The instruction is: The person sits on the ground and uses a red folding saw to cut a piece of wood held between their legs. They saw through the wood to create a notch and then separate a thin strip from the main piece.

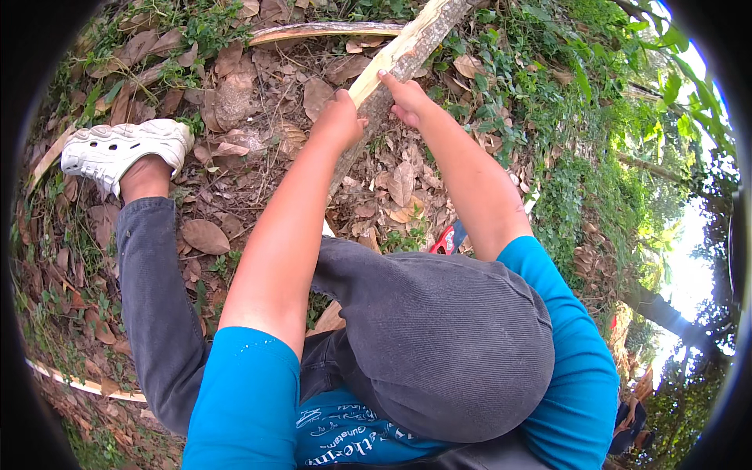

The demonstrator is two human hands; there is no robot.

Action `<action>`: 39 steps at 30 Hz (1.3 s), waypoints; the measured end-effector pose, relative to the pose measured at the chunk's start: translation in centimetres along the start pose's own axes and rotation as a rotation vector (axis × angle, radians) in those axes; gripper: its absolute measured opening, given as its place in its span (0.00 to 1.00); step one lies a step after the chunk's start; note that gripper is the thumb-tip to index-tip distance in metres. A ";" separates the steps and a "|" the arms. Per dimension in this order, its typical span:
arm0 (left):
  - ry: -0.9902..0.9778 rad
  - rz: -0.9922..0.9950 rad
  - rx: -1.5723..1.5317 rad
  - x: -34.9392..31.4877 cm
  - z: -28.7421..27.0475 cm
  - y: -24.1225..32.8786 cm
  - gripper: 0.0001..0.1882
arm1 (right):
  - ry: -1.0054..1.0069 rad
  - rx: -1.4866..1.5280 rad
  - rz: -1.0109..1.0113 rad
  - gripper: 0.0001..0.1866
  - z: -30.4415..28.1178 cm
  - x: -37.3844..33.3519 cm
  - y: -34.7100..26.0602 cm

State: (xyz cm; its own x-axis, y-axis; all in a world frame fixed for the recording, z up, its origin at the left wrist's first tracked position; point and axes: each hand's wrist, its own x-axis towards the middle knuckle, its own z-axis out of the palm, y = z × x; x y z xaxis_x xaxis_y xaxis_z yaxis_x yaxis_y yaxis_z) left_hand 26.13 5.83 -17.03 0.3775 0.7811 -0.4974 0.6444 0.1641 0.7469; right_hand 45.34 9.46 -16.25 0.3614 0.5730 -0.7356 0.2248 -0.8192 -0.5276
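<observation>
A long wooden pole point(427, 39) slants from the top of the picture down between my hands. Grey bark covers its right side, while a pale, bare face of wood point(374, 77) runs along its left. My left hand point(339, 122) is closed at the lower end of that pale face, its fingers curled over the wood. On the pole's right side, my right hand point(406, 102) grips with the thumb laid on the pale wood and the other fingers bent against the bark. Whether the pale part is a loose strip cannot be made out.
A cut wood strip point(325, 30) lies across the leaves beyond my hands, and another pale strip point(86, 384) is at lower left. My white clog point(129, 149) rests on leaf litter. A red shoe point(444, 240) shows past my bent knee point(462, 337). Green plants point(501, 78) grow at right.
</observation>
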 end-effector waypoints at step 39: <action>0.062 0.066 -0.045 -2.1 0.4 1.5 0.31 | 0.044 0.110 -0.121 0.42 -3.1 -0.2 1.9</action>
State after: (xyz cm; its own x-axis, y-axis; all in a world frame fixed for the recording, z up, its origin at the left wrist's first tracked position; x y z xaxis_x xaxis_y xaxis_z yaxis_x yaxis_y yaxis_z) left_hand 26.55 4.25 -15.07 0.3754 0.8268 -0.4188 0.5884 0.1365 0.7969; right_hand 48.48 7.70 -15.83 0.3778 0.6635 -0.6458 0.1698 -0.7353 -0.6561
